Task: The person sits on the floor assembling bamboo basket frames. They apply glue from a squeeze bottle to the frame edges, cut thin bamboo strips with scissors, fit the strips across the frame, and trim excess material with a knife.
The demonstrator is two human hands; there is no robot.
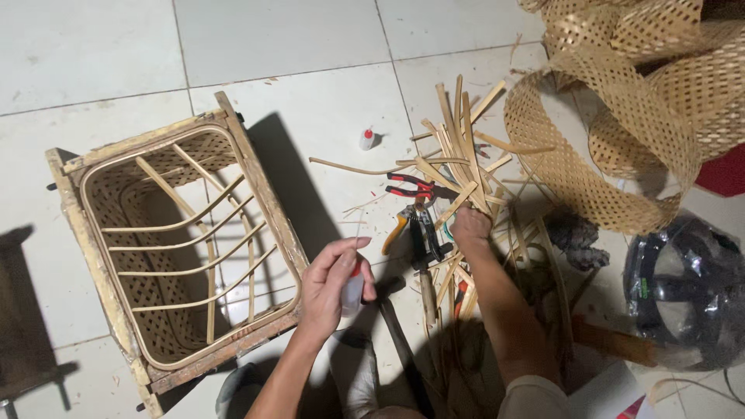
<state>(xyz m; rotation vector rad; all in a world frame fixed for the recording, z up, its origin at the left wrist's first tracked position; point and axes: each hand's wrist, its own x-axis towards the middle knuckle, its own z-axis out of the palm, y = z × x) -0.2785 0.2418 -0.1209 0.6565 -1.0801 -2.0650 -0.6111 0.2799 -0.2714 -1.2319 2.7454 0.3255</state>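
Left hand (332,281), frame centre: fingers curled round a small white glue bottle (353,291) with red cap. Right hand (471,225) closed on flat bamboo splints (458,155), a splayed pale heap upper centre. Woven cane box frame (178,248) at left; openwork mesh roll (621,116) upper right; glossy tile floor (272,39).

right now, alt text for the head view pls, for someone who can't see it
Seen from above, a person's left hand holds a small white bottle beside a woven basket frame on a tiled floor, while the right hand reaches into a pile of bamboo strips. Red-handled pliers lie by the pile, and rolled cane webbing sits at upper right.
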